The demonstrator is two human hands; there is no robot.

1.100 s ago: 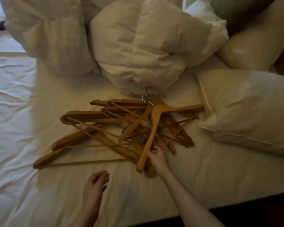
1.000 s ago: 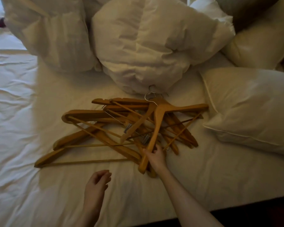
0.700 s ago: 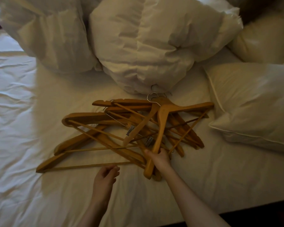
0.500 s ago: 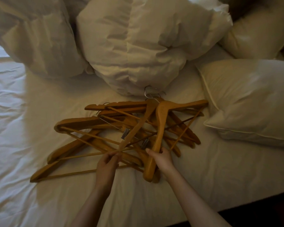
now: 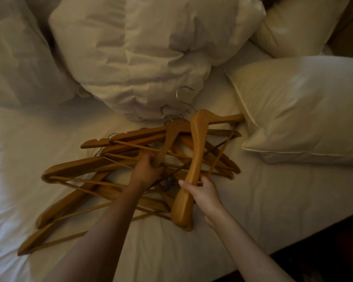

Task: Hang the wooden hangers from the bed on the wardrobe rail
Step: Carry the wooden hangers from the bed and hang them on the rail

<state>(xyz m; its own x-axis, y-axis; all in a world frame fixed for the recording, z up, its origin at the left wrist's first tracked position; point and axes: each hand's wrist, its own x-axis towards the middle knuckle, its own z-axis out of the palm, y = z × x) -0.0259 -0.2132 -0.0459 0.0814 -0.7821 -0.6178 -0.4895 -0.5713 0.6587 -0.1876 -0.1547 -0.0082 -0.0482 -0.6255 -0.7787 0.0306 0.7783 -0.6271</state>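
Observation:
A tangled pile of several wooden hangers with metal hooks lies on the white bed sheet below the pillows. My right hand grips the lower arm of the topmost hanger, whose upper end is raised off the pile. My left hand holds the arm of a second hanger just to the left, in the middle of the pile. The hangers' hooks point toward the crumpled duvet. No wardrobe rail is in view.
A bunched white duvet lies behind the pile. A pillow sits to the right and another behind it. The bed's dark front edge runs along the lower right.
My left hand reached forward from the sheet into the pile and took hold of a hanger. My right hand kept its grip and tilted its hanger's top end up.

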